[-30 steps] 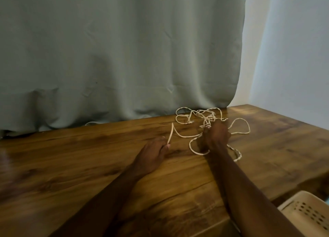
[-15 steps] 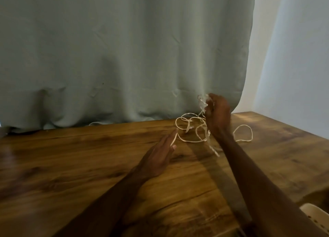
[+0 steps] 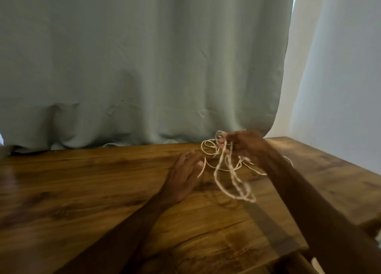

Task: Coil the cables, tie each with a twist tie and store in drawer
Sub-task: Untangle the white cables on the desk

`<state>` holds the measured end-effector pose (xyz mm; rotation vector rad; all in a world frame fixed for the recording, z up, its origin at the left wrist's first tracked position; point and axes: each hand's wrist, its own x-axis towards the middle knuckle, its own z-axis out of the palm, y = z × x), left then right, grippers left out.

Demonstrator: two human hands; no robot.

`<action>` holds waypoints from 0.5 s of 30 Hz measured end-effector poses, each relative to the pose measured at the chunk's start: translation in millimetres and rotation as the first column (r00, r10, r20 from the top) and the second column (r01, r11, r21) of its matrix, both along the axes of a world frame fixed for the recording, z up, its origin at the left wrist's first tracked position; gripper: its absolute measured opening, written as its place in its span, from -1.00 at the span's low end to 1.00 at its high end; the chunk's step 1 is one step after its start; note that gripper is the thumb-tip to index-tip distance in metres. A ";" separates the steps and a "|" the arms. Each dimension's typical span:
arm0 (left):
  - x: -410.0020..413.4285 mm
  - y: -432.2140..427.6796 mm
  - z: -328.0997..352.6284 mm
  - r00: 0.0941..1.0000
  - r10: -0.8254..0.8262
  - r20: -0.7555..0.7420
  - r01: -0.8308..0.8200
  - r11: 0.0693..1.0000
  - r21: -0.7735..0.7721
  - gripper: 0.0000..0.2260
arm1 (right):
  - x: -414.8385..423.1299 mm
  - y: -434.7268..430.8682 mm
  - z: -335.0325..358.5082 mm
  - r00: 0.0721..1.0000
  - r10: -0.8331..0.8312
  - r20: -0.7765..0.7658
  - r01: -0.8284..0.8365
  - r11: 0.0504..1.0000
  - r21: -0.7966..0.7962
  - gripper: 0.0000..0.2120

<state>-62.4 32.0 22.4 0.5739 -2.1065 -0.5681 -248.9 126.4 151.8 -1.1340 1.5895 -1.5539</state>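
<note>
A thin cream-white cable [image 3: 231, 177] lies in a loose tangle on the wooden table [image 3: 82, 191] near its far edge. My right hand [image 3: 245, 144] grips a bunch of its strands and holds them above the table, with long loops hanging down toward me. My left hand [image 3: 183, 177] rests flat on the table just left of the tangle, fingers straight, and one strand runs beside its fingertips. No twist tie or drawer shows in the head view.
A grey-green curtain [image 3: 144, 67] hangs right behind the table's far edge. A pale wall [image 3: 340, 88] stands at the right. A bit of a white plastic basket [image 3: 316, 266] peeks out below the table's right front corner.
My right hand picked strands of the cable off the table and lifted them, then came back down a little; loops now dangle from it. My left hand stayed flat on the table.
</note>
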 end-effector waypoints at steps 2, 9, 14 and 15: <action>0.4 5.7 14.3 0.973 0.049 -0.226 -0.013 0.987 0.162 -0.66 | 9.8 -12.8 -19.2 0.994 0.067 0.088 -0.068 0.998 0.009 -0.84; 3.8 5.4 42.5 0.914 -0.098 -0.393 0.311 0.792 0.526 -0.62 | 46.5 -43.3 -25.0 0.988 0.134 0.072 -0.127 0.987 -0.098 -0.77; 8.9 -1.8 41.9 0.921 -0.019 -0.389 0.232 0.829 0.509 -0.80 | 54.0 -50.3 -46.4 0.979 0.206 -0.013 -0.205 0.968 -0.141 -0.64; 9.1 -3.5 40.4 0.929 -0.010 -0.369 0.203 0.849 0.488 -0.85 | 56.2 -51.2 -53.9 0.982 0.186 0.026 -0.179 0.970 -0.165 -0.62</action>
